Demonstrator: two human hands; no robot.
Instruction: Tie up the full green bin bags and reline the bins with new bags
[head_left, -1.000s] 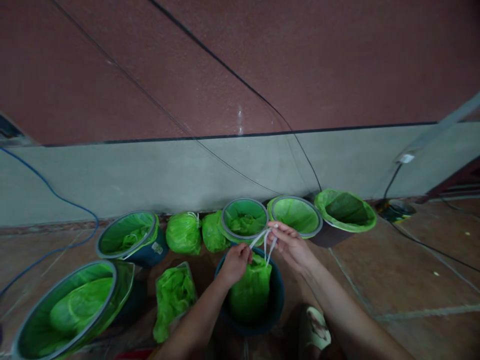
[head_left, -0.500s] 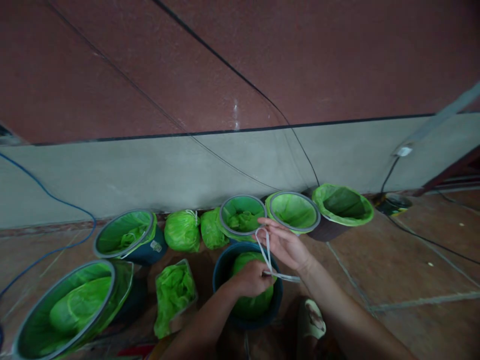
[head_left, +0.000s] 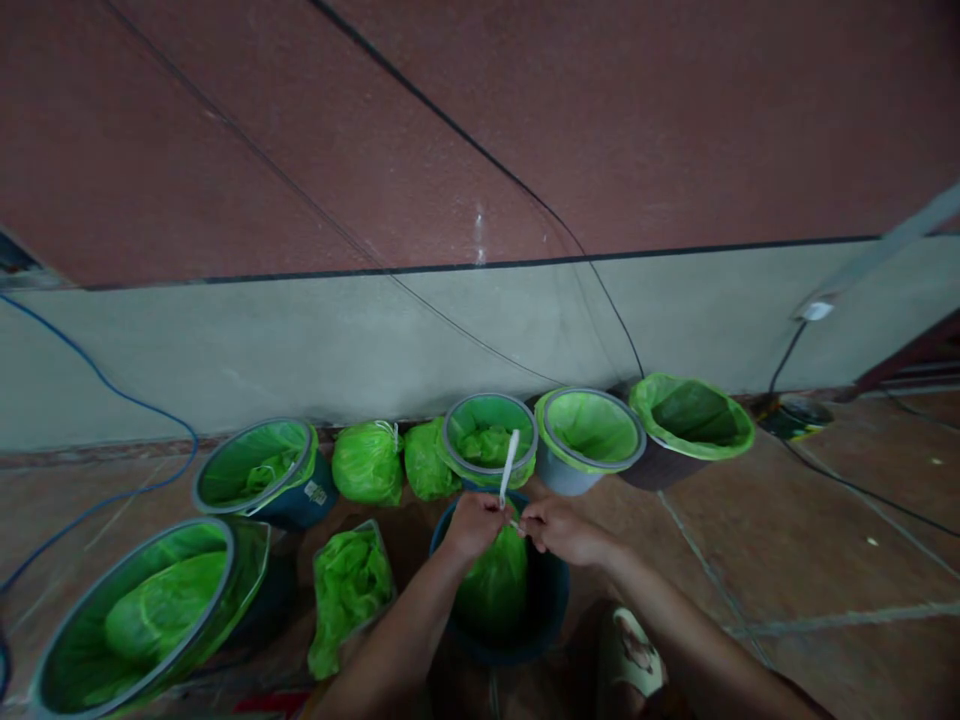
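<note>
Both hands meet over a dark blue bin (head_left: 551,620) at the bottom centre. My left hand (head_left: 477,526) is closed on a white drawstring (head_left: 509,462), one end of which sticks up above the fingers. Close beside it, my right hand (head_left: 568,531) pinches another part of the drawstring. Below them a light green plastic bag (head_left: 495,585) stands in the bin, its top gathered up towards my hands. The exact shape of the string between my fingers is too small to make out.
Lined bins stand by the wall: a blue one (head_left: 300,500), a grey one (head_left: 566,475) and a brown one (head_left: 660,470). A tied green bag (head_left: 367,465) sits among them. A tray of green bags (head_left: 352,575) and a large bin (head_left: 225,560) lie left. A blue cable (head_left: 97,380) crosses the floor.
My right hand, open with fingers stretched before, has come down and closed on the drawstring beside my left hand. The string's loop has gone, and the bag's top is pulled up.
</note>
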